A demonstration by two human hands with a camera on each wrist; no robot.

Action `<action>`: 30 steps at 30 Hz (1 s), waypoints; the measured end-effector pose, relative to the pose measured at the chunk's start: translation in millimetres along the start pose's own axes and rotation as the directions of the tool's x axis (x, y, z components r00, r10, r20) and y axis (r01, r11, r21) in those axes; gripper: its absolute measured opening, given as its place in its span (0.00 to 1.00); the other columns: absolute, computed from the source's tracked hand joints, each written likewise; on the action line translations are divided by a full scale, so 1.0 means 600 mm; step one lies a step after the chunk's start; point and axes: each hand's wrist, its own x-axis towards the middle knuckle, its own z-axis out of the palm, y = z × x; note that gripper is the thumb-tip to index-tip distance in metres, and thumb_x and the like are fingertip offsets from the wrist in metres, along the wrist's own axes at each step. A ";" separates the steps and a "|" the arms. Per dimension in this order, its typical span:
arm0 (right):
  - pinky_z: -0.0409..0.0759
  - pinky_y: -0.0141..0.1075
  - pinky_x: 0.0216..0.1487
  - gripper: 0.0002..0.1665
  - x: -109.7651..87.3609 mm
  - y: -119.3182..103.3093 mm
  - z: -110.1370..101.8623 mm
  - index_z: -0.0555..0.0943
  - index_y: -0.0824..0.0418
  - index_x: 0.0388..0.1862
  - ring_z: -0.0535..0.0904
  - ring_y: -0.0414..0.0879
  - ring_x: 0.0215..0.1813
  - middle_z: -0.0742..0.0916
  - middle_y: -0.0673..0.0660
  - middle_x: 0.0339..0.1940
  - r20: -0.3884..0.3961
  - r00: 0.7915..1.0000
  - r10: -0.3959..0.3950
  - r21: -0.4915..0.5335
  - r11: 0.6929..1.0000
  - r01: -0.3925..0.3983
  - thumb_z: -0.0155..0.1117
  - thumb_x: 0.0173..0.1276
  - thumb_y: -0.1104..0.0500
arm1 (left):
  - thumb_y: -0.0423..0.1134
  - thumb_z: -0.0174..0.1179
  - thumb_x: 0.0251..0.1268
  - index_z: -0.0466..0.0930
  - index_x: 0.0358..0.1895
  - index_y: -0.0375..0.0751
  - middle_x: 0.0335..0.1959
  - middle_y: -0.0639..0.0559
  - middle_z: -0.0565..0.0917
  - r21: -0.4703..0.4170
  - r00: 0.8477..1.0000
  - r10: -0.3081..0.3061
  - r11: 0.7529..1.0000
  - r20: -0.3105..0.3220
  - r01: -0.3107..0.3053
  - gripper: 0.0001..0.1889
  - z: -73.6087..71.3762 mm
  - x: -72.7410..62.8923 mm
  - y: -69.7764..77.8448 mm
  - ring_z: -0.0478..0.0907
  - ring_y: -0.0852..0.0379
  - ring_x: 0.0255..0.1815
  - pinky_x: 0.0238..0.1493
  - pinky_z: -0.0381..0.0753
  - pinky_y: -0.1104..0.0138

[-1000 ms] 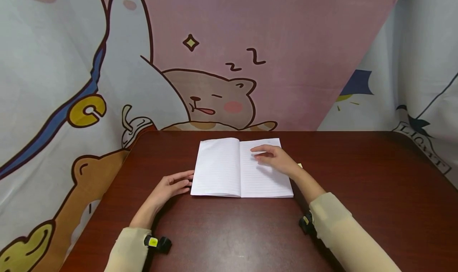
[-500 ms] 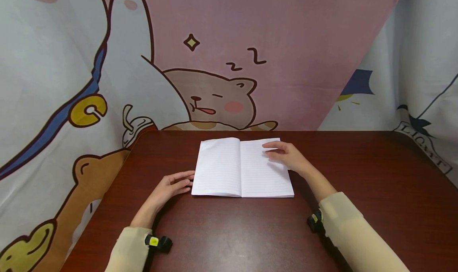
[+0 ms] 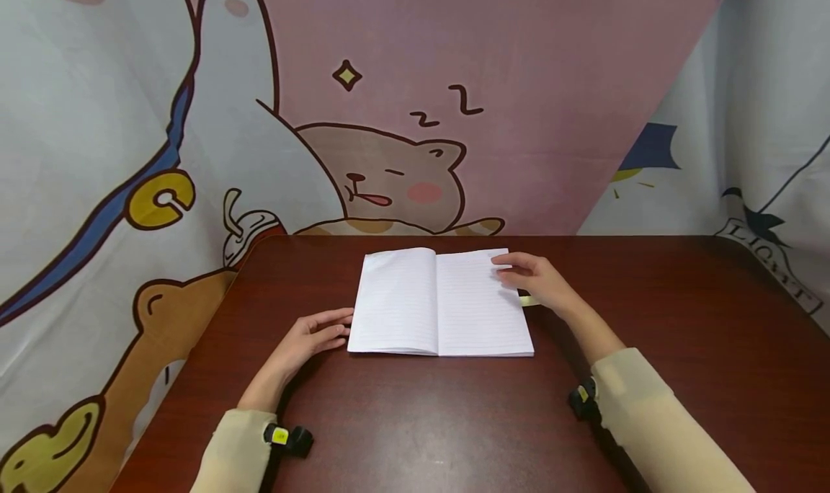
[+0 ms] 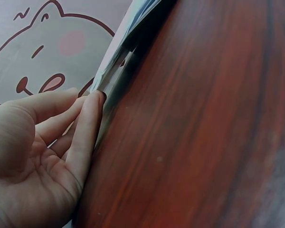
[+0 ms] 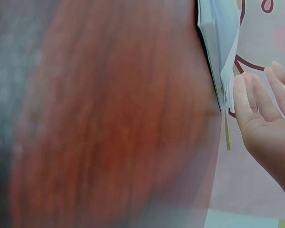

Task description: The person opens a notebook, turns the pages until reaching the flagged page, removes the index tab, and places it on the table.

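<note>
An open notebook [image 3: 402,305] with white lined pages lies on the table in the head view. My left hand [image 3: 314,342] is at its left edge, the fingers fairly straight; in the left wrist view the fingertips [image 4: 92,102] touch the notebook's edge. Over the upper right corner of the right page hovers my right hand [image 3: 541,280], fingers loosely extended and holding nothing. The right wrist view shows this hand [image 5: 270,118] apart from the notebook [image 5: 218,42]. Below it, a pale yellow strip [image 3: 529,300] sticks out from the notebook's right edge.
The dark red-brown wooden table [image 3: 415,421] spreads around the notebook. Behind it hangs a cloth backdrop [image 3: 532,118] printed with cartoon animals, reaching the table's back edge. A black wrist device [image 3: 298,441] sits at the left sleeve.
My right hand has moved rightward from the middle of the right page to its outer edge. The left hand and the notebook stay essentially where they were.
</note>
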 end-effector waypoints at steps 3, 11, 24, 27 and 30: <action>0.76 0.20 0.48 0.23 0.000 0.004 -0.004 0.76 0.69 0.64 0.80 0.42 0.54 0.81 0.69 0.62 -0.013 1.000 0.001 0.000 1.000 -0.001 0.62 0.72 0.64 | 0.34 0.55 0.75 0.69 0.70 0.31 0.67 0.29 0.73 0.001 1.000 0.002 1.000 -0.001 -0.002 0.24 0.000 0.000 0.001 0.81 0.66 0.49 0.52 0.83 0.72; 0.76 0.18 0.47 0.23 -0.003 0.009 -0.013 0.76 0.70 0.63 0.79 0.35 0.52 0.81 0.70 0.63 -0.072 0.997 0.002 -0.035 0.999 -0.005 0.62 0.72 0.64 | 0.35 0.56 0.74 0.69 0.70 0.31 0.67 0.29 0.73 -0.001 1.000 0.010 1.000 0.005 -0.010 0.25 0.000 0.000 0.002 0.81 0.66 0.49 0.52 0.83 0.72; 0.76 0.23 0.50 0.30 -0.003 0.017 -0.020 0.73 0.67 0.68 0.78 0.62 0.63 0.78 0.69 0.67 -0.130 0.987 0.090 -0.116 0.988 -0.106 0.65 0.72 0.55 | 0.37 0.57 0.74 0.68 0.71 0.31 0.67 0.29 0.73 -0.007 1.000 0.009 1.000 0.013 -0.009 0.26 -0.001 0.000 0.000 0.81 0.66 0.49 0.53 0.83 0.72; 0.79 0.37 0.58 0.34 0.000 0.025 -0.019 0.70 0.68 0.70 0.76 0.64 0.64 0.78 0.71 0.66 -0.110 0.983 0.144 -0.156 0.975 -0.160 0.65 0.71 0.54 | 0.36 0.56 0.74 0.69 0.70 0.31 0.67 0.29 0.73 -0.005 1.000 0.010 1.000 0.013 -0.010 0.25 0.000 -0.001 0.001 0.81 0.66 0.49 0.53 0.83 0.72; 0.76 0.51 0.62 0.35 0.002 0.028 -0.016 0.68 0.70 0.71 0.75 0.64 0.62 0.79 0.73 0.62 -0.092 0.981 0.173 -0.190 0.964 -0.188 0.65 0.71 0.54 | 0.35 0.55 0.75 0.68 0.70 0.31 0.67 0.29 0.73 -0.005 1.000 0.009 1.000 0.011 -0.009 0.24 0.000 -0.001 0.001 0.81 0.66 0.49 0.52 0.83 0.72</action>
